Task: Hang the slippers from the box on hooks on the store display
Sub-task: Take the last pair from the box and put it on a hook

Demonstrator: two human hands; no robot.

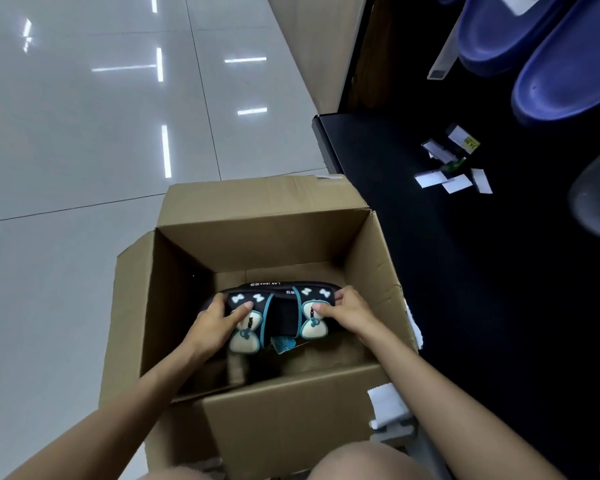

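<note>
A pair of black slippers (pixel 281 311) with pale bows and teal trim sits inside an open cardboard box (pixel 284 233) on the floor. My left hand (pixel 215 320) grips the left end of the pair, thumb on a bow. At the other end my right hand (pixel 347 311) grips the pair too, its thumb on the right bow. A teal tag (pixel 284 344) hangs under the slippers.
Blue slippers (pixel 565 74) hang on the dark display at the upper right, above a black base shelf (pixel 395 161) with scattered white price labels (pixel 454 178). Glossy white tiled floor (pixel 84 133) spreads to the left. My knees show at the bottom edge.
</note>
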